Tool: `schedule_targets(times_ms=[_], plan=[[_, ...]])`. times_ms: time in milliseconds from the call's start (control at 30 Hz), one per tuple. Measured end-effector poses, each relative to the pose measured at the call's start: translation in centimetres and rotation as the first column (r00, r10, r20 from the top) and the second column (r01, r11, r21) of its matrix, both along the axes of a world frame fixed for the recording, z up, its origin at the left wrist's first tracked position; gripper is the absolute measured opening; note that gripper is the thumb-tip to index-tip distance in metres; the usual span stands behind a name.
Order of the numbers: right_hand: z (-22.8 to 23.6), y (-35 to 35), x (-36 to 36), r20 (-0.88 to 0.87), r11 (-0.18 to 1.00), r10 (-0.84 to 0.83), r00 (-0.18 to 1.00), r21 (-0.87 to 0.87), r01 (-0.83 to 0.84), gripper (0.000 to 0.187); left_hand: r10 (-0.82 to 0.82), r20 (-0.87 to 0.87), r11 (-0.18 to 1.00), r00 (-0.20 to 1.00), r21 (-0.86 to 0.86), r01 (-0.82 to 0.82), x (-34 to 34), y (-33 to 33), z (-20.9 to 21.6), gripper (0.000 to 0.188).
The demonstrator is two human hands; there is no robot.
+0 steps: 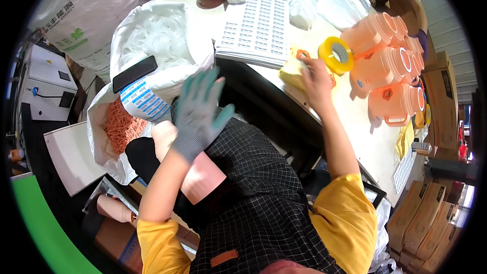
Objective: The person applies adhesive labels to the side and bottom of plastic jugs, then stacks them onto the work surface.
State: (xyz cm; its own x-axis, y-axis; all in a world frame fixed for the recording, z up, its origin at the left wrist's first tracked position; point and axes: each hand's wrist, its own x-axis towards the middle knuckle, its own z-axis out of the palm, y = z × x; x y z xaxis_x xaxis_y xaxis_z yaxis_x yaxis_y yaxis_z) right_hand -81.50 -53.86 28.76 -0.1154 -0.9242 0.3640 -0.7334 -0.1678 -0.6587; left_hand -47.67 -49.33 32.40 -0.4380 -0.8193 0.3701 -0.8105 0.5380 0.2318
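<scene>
So the person's left grip (197, 114) is gloved, grey with green fingers, a bit blurry, and it's spread wide with the thumb sticking well out from the rest. Nothing clamped in it. The pink cup (205, 180) is lying tilted across the lap, passing under the left grip's wrist; can't tell if the glove actually touches it.

Right grip (318, 82) is bare, fingers bent over the yellow pad (291, 75) on the white surface (357, 137). Honestly can't tell if those fingers are pinching anything or just sitting on it. An orange sticker (302, 54) shows on the pad near the fingertips. The tape roll (336, 56) is just beside the right grip on its right, and a bunch of pink jugs (388, 66) lie farther right.

Left of the right grip and a little beyond there's a stack of label sheets (256, 28). Over by the left grip, a phone (135, 73) sits to its left, with a bag of clear rings (157, 35) beyond it and pink shreds (122, 128) in another bag, also to its left.
</scene>
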Motion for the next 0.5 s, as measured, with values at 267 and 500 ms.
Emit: schedule_targets(times_ms=[267,500], plan=[[-0.9,-12.1,11.1,-0.382,0.982,0.125,0.916,-0.086,-0.17,0.016,0.032,0.179,0.988,0.983,0.143,-0.058,-7.0,-8.8,-6.9,0.085],[-2.4,-13.7,12.8,-0.463,0.984,0.057,0.884,-0.122,-0.127,0.018,0.032,0.17,0.986,0.985,0.155,-0.059,-6.5,-8.5,-7.2,0.084]])
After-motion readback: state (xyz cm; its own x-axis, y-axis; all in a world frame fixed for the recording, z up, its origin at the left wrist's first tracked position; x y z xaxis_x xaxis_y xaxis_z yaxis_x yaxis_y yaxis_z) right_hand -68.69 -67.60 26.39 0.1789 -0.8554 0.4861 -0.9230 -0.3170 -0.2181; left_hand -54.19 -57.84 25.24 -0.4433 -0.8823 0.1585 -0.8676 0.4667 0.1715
